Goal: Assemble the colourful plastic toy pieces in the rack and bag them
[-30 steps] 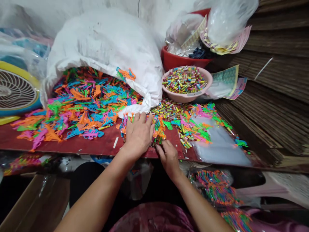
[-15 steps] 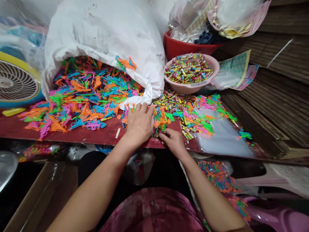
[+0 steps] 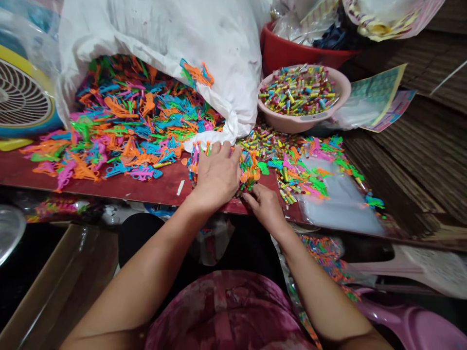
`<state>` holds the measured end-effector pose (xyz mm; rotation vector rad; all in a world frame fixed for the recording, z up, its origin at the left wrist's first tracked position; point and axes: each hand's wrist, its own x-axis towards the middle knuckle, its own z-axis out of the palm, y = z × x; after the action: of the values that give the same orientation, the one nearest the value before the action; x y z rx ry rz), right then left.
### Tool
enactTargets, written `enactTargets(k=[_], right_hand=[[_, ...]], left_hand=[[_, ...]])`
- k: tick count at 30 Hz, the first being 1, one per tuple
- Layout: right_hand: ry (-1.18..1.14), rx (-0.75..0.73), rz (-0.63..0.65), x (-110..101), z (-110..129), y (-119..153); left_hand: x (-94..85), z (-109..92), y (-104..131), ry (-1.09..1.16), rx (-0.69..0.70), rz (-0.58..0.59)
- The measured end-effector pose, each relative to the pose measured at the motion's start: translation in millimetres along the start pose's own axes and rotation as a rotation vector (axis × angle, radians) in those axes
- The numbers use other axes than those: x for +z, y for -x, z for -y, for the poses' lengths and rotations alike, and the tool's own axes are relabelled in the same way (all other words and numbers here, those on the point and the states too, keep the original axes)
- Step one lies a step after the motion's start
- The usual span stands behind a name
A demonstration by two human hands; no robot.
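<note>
My left hand (image 3: 219,172) lies flat, fingers spread, on a packed bundle of small colourful plastic pieces (image 3: 250,165) near the front edge of the red table (image 3: 160,187). At the bundle's lower right corner is my right hand (image 3: 265,204), its thumb and fingers pinched together; what lies between the fingertips is too small to make out. Bright plastic toy pieces (image 3: 138,126) spill from a big white sack (image 3: 164,34) behind and to the left. Small striped tubes (image 3: 268,143) are heaped just behind the bundle.
A pink basin (image 3: 304,119) full of striped tubes stands at the back right, before a red basin (image 3: 292,51). Clear plastic bags (image 3: 339,199) lie on the right. A fan (image 3: 25,97) is at the far left, stacked cardboard (image 3: 412,175) at the right.
The view has shifted, so the sack and fan sit further left and the basins further right. Both hands keep nearly the same places at the bundle.
</note>
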<state>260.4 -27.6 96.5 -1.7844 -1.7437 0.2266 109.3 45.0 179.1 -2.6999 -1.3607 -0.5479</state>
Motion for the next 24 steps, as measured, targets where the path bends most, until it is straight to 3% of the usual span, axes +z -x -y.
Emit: enactTargets(k=[5, 13, 24], right_hand=[[0.103, -0.015, 0.059, -4.3, -1.4, -5.7], [0.025, -0.034, 0.068, -5.6, -7.7, -5.4], [0.31, -0.01, 0.168, 1.6, -3.3, -9.0]], left_hand=[[-3.1, 0.4, -1.1, 0.022, -0.006, 0.004], [-2.8, 0.9, -2.1, 0.055, -0.016, 0.025], [-4.9, 1.5, -2.6, 0.09, -0.026, 0.028]])
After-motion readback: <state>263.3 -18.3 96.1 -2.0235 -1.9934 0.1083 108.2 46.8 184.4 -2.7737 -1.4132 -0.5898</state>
